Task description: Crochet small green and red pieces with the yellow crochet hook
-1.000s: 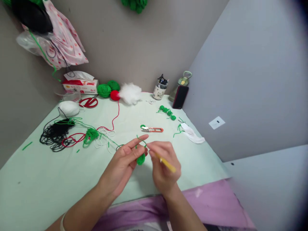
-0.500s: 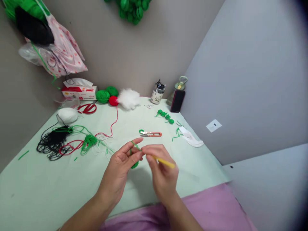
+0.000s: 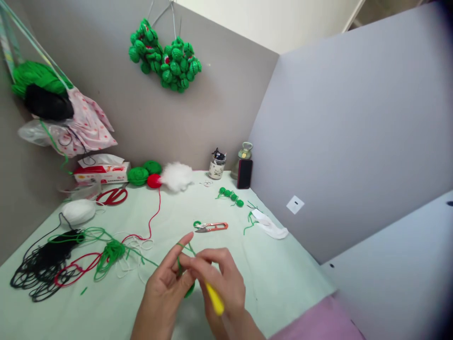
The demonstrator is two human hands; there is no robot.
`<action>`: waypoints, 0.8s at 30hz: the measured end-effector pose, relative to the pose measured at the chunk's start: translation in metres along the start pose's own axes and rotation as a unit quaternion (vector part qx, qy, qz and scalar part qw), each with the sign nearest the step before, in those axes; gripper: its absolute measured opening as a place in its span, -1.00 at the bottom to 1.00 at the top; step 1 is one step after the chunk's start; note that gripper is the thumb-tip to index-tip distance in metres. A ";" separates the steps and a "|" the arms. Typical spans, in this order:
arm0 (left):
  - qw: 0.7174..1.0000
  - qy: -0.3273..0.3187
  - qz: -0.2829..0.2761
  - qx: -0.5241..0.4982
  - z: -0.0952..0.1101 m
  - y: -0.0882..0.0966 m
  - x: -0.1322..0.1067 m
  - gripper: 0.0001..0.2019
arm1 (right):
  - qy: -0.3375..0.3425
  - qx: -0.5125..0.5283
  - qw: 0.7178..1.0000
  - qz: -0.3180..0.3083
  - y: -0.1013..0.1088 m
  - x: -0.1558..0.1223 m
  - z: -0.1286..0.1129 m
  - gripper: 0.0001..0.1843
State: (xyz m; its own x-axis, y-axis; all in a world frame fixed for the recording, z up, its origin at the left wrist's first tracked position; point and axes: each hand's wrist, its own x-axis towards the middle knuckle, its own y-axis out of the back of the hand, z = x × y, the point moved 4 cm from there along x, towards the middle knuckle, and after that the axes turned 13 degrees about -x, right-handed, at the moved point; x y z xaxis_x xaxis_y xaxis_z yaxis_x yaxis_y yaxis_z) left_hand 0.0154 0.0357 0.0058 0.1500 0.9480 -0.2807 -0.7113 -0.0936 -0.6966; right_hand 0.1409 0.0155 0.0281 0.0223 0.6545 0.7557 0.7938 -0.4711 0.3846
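Observation:
My left hand pinches a small green crocheted piece, mostly hidden behind the thumb. Green yarn loops over its raised index finger and trails left to a loose green bundle. In my right hand is a crochet hook with a yellow handle; its tip meets the yarn at the left fingertips and is hidden there. Just beyond the hands lie orange thread snips, with a small green ring beside the blades.
Tangled black yarn and a white yarn ball lie at left. Red scissors, a tissue box, green balls and white stuffing line the back. A phone leans at the back right, near green beads.
The camera view has tilted up, so the hanging green cluster shows fully and the table sits lower. The hook's handle now points more downward toward me; both hands stay together.

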 end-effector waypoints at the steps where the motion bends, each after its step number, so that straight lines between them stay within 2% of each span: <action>1: 0.999 0.027 -0.007 -0.019 -0.002 0.001 0.001 -0.35 | 0.051 -0.029 0.998 0.019 0.000 -0.002 -0.004 -0.64; 2: 0.998 0.055 -0.014 -0.038 -0.003 0.002 0.003 -0.38 | 0.060 -0.032 0.997 0.026 0.001 -0.003 -0.004 -0.62; 4: 0.994 0.089 -0.021 -0.061 -0.002 0.004 0.006 -0.45 | -0.033 0.032 0.998 0.040 0.006 0.000 0.005 -0.70; 6: 0.996 0.069 -0.014 -0.057 0.003 0.006 0.007 -0.50 | -0.155 0.133 0.978 0.043 0.009 0.005 0.015 -0.81; 8: 0.999 0.022 -0.006 -0.028 0.008 0.004 0.004 -0.50 | -0.209 0.201 0.956 0.034 0.010 0.010 0.018 -0.82; 10: 1.000 -0.011 -0.006 0.007 0.010 0.000 -0.002 -0.47 | -0.195 0.208 0.959 0.005 0.007 0.014 0.014 -0.83; 12: 0.999 -0.026 -0.008 0.026 0.010 -0.004 -0.006 -0.43 | -0.152 0.184 0.971 -0.020 0.003 0.016 0.008 -0.84; 15: 0.999 -0.014 0.004 0.032 0.007 -0.006 -0.009 -0.43 | -0.088 0.124 0.988 -0.021 0.001 0.013 -0.001 -0.75; 17: 1.000 -0.004 0.010 0.019 0.007 -0.004 -0.007 -0.44 | -0.018 0.037 0.999 -0.013 0.002 0.010 -0.008 -0.67; 19: 1.000 0.017 0.002 -0.014 0.007 -0.001 -0.004 -0.46 | 0.065 -0.046 0.997 -0.015 0.003 0.007 -0.014 -0.59; 20: 0.999 0.037 -0.004 -0.031 0.007 0.000 -0.003 -0.47 | 0.086 -0.062 0.994 -0.016 0.004 0.007 -0.016 -0.57; 22: 0.995 0.087 -0.018 -0.049 0.006 0.002 0.000 -0.51 | 0.049 -0.029 0.998 -0.005 0.009 0.009 -0.012 -0.63; 24: 0.994 0.095 -0.017 -0.042 0.007 0.004 0.001 -0.54 | -0.064 0.057 0.996 0.014 0.014 0.013 -0.001 -0.75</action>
State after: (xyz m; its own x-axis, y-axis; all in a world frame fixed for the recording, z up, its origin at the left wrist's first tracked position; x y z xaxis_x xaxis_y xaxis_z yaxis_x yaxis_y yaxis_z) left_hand 0.0081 0.0380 0.0071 0.3060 0.8774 -0.3696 -0.6454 -0.0942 -0.7580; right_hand 0.1516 0.0175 0.0437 0.1169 0.7157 0.6886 0.8555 -0.4247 0.2962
